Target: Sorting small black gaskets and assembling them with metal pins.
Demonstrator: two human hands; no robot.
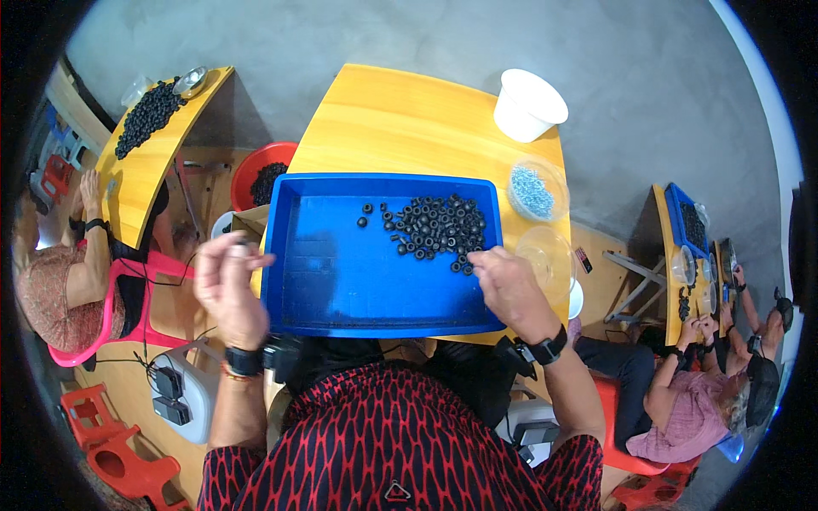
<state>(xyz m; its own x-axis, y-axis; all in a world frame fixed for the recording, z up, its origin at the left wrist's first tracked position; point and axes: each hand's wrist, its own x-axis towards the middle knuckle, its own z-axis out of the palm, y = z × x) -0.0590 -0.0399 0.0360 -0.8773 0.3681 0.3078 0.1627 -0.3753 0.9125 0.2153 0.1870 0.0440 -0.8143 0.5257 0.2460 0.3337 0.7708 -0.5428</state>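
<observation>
From the head view we look down on a blue tray [341,272] that sits on a yellow table [400,119], with a heap of small black rings [436,226] lying in its upper right part and a few strays just left of the heap. Our right hand [509,285] rests over the tray's right edge, its fingertips [477,258] drawn together at the lower fringe of the heap, touching or nearly touching the nearest rings; whether one is actually pinched between them we cannot tell. Our left hand [226,285] is raised just outside the tray's left wall, fingers curled in and thumb meeting the fingertips around something small and dark, too small to make out. Both wrists carry dark bands. Beyond the tray a white cup [528,104] stands near the table's far right corner, and below it a clear bowl of pale blue bits [534,189] sits just beside the tray, with an empty clear bowl [545,254] near our right hand. Left of the table a red basin [256,166] holds more black pieces. Another yellow table [136,183] at the far left bears a dark pile, with a person seated on a pink chair [115,315] beside it. At the right, another person [682,400] works at a further table.
</observation>
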